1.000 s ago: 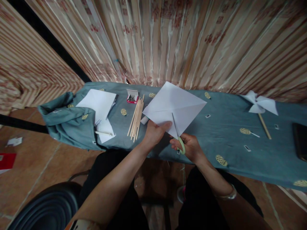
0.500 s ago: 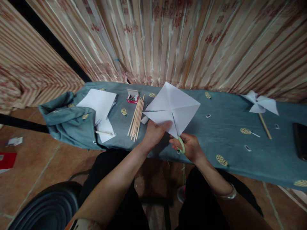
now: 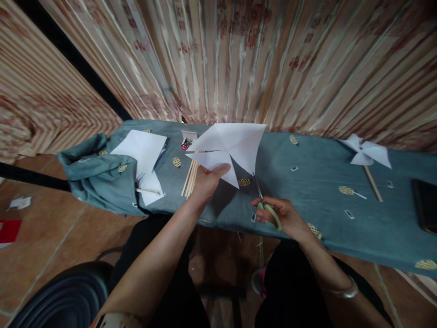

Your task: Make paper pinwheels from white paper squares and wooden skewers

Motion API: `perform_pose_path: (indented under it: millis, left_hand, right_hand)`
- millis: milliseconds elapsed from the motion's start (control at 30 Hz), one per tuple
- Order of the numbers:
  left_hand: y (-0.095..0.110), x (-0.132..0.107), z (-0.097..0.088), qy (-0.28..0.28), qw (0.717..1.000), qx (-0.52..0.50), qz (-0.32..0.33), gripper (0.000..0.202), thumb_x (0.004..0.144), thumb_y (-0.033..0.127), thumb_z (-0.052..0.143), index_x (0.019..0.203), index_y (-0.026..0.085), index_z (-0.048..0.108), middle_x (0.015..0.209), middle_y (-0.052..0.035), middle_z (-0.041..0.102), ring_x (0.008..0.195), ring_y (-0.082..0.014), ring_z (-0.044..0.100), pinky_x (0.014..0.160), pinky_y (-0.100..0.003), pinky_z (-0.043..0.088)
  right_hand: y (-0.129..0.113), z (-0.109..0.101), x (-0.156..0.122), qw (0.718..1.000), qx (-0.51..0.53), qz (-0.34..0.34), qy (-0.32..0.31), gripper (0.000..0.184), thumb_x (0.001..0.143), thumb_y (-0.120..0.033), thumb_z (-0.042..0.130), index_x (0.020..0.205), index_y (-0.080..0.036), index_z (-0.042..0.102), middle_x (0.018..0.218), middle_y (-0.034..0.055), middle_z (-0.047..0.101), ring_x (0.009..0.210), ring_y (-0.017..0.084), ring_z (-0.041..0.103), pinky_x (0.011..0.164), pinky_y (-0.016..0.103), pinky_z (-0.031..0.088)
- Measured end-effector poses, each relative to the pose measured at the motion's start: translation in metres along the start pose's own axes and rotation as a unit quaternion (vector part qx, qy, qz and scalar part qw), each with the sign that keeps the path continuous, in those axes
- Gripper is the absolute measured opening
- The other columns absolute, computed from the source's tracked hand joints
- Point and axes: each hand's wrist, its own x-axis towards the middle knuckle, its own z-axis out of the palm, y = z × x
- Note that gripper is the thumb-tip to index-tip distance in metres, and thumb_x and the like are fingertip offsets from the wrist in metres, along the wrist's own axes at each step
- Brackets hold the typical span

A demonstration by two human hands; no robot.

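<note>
My left hand (image 3: 209, 181) pinches a white sheet of paper (image 3: 235, 139) by its near flap, thumb on top. Two slits run inward from the sheet's corners, one on the left and one on the near side. My right hand (image 3: 278, 213) is closed round the pale green handles of a pair of scissors (image 3: 261, 193). Their blades point away from me, with the tips by the sheet's near right corner. Under the paper's left side lie several thin wooden sticks (image 3: 191, 177), partly covered. A small red box (image 3: 187, 140) with small metal pieces stands behind them.
A finished-looking paper pinwheel (image 3: 367, 152) on a stick lies at the right of the cloth-covered table (image 3: 307, 182). A dark flat object (image 3: 425, 205) is at the far right. More white paper (image 3: 141, 146) lies at the left. A pleated curtain (image 3: 218, 59) hangs behind.
The scissors have come out of the near slit and moved right and toward me with my right hand. The paper has shifted left and turned, and its near slit now gapes wide.
</note>
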Motion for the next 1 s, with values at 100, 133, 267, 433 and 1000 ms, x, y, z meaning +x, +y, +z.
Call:
perform_pose_path:
  millis: [100,133,267,433,1000]
  left_hand:
    - [0.000,0.002,-0.003,-0.002,1.000,-0.009,0.005,0.025,0.056,0.021,0.079,0.079,0.017,0.068,0.083,-0.0047,0.072,0.079,-0.0205,0.067,0.078,-0.034,0.052]
    - [0.000,0.002,-0.003,-0.007,1.000,-0.008,0.008,0.023,0.056,0.019,0.079,0.077,0.017,0.069,0.083,-0.0042,0.072,0.079,-0.0196,0.067,0.079,-0.033,0.052]
    - [-0.001,-0.004,-0.003,-0.059,0.998,0.018,-0.030,0.021,0.053,0.018,0.078,0.073,0.017,0.069,0.078,-0.0026,0.072,0.075,-0.0180,0.065,0.077,-0.031,0.052]
    - [-0.008,-0.017,0.000,-0.140,0.980,0.067,-0.122,0.023,0.052,0.015,0.074,0.074,0.017,0.070,0.076,-0.0016,0.072,0.071,-0.0172,0.064,0.074,-0.032,0.052]
    - [-0.017,-0.027,0.003,-0.219,0.946,0.119,-0.208,0.019,0.052,0.025,0.073,0.066,0.012,0.071,0.063,-0.0023,0.067,0.058,-0.0166,0.060,0.059,-0.027,0.044]
  right_hand:
    - [-0.003,-0.020,-0.005,0.999,-0.011,-0.024,0.024,0.049,0.056,-0.059,0.083,0.081,-0.019,0.071,0.057,-0.0016,0.063,0.049,0.012,0.055,0.048,0.024,0.045]
    - [-0.003,-0.027,-0.005,0.998,-0.012,-0.038,0.039,0.049,0.059,-0.060,0.082,0.082,-0.019,0.071,0.057,-0.0010,0.064,0.050,0.012,0.056,0.049,0.025,0.046]
    - [-0.001,-0.046,-0.002,0.986,0.031,-0.098,0.128,0.048,0.068,-0.063,0.075,0.087,-0.019,0.073,0.065,0.0033,0.069,0.055,0.014,0.059,0.050,0.025,0.045]
    - [-0.001,-0.060,0.015,0.961,0.149,-0.127,0.198,0.053,0.066,-0.070,0.072,0.086,-0.021,0.070,0.074,0.0045,0.072,0.064,0.018,0.066,0.052,0.026,0.048]
    - [-0.012,-0.058,0.027,0.972,0.199,-0.033,0.124,0.024,0.051,-0.022,0.082,0.071,-0.019,0.070,0.064,-0.0031,0.069,0.054,0.012,0.062,0.054,0.020,0.054]
